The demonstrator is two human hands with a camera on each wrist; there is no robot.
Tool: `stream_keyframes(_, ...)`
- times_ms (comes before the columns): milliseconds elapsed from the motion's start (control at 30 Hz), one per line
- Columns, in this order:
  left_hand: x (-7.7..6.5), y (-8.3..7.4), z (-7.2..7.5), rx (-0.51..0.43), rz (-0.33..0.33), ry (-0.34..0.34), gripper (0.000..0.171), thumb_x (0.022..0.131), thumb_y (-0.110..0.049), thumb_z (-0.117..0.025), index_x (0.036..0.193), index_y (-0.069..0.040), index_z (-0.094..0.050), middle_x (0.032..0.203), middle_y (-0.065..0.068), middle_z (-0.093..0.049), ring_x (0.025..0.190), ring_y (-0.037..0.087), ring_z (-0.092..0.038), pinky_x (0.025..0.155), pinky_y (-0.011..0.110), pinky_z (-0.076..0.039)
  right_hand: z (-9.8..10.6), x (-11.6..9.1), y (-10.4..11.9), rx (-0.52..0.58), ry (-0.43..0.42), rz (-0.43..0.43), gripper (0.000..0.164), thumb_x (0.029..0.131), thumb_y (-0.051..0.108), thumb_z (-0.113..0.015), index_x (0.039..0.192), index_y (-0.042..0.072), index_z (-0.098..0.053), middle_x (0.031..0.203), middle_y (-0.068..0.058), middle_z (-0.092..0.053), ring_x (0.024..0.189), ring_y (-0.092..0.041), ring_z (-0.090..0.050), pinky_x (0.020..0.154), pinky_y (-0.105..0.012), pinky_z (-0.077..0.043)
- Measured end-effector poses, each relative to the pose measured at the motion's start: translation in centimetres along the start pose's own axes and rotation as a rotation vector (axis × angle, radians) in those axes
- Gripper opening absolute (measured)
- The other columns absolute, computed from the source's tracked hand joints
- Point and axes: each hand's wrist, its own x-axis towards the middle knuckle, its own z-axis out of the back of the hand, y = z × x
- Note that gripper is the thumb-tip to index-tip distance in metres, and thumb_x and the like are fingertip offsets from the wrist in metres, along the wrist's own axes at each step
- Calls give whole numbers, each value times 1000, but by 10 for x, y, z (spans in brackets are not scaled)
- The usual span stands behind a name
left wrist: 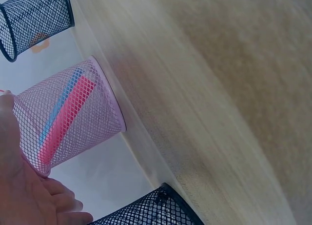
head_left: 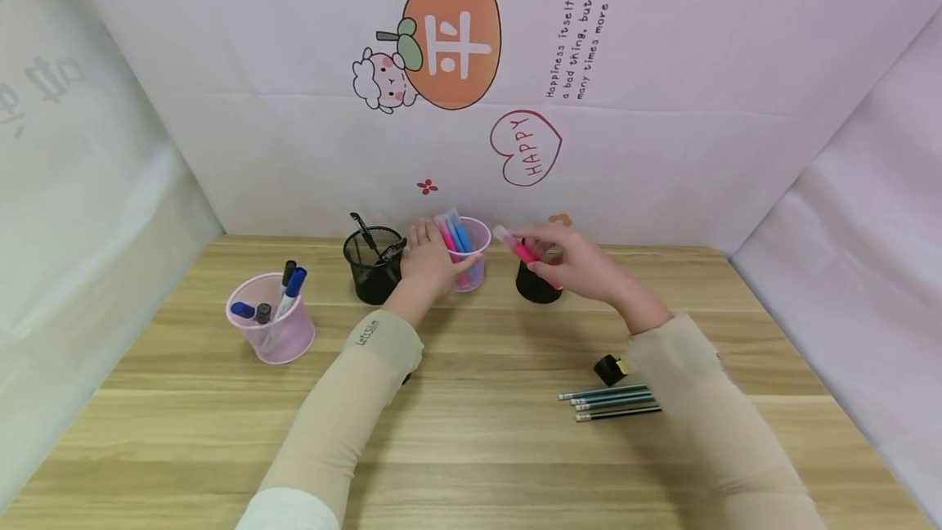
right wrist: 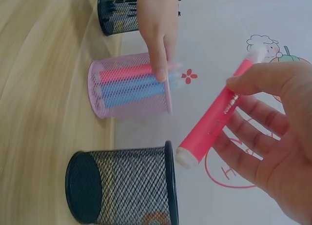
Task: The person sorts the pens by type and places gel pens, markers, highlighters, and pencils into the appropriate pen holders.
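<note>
My right hand [head_left: 570,260] pinches a pink marker [right wrist: 214,115] with a whitish cap between thumb and fingers. The marker is tilted close over the rim of a black mesh pen holder [right wrist: 131,186]; no pens show inside this one. At the middle back, my left hand [head_left: 427,260] holds a pink mesh pen holder [right wrist: 129,110] near its rim, thumb along the near side. Pink and blue markers [right wrist: 131,88] lean inside it, their clear ends above the rim. Left of that hand stands another black mesh pen holder [head_left: 374,285] with black pens [head_left: 364,231].
At the left, a second pink pen holder [head_left: 283,342] contains blue and black markers [head_left: 290,285]. Several pencils [head_left: 611,401] lie beside the right forearm, near a small black object [head_left: 609,370] with a yellow part. A printed white cloth [head_left: 294,145] hangs behind the wooden table [head_left: 471,448].
</note>
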Motion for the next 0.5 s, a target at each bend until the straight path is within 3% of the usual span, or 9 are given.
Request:
stream_keyframes(300, 0, 0, -1, -8, 5, -3, 117, 91, -76, -53, 162, 3, -4, 169, 23, -5, 156, 39, -5, 123, 52, -18, -7, 19, 2, 43, -43, -16, 50, 93, -8, -67, 142, -1, -59, 117, -18, -69, 103, -31, -66, 91, -49, -57)
stream_keyframes(500, 0, 0, -2, 9, 4, -20, 117, 91, -76, -54, 162, 3, -5, 169, 23, -7, 156, 39, -7, 122, 52, -21, -13, 31, 1, 136, -136, -76, 52, 96, -2, -67, 146, 3, -56, 122, -20, -66, 109, -33, -65, 91, -48, -57)
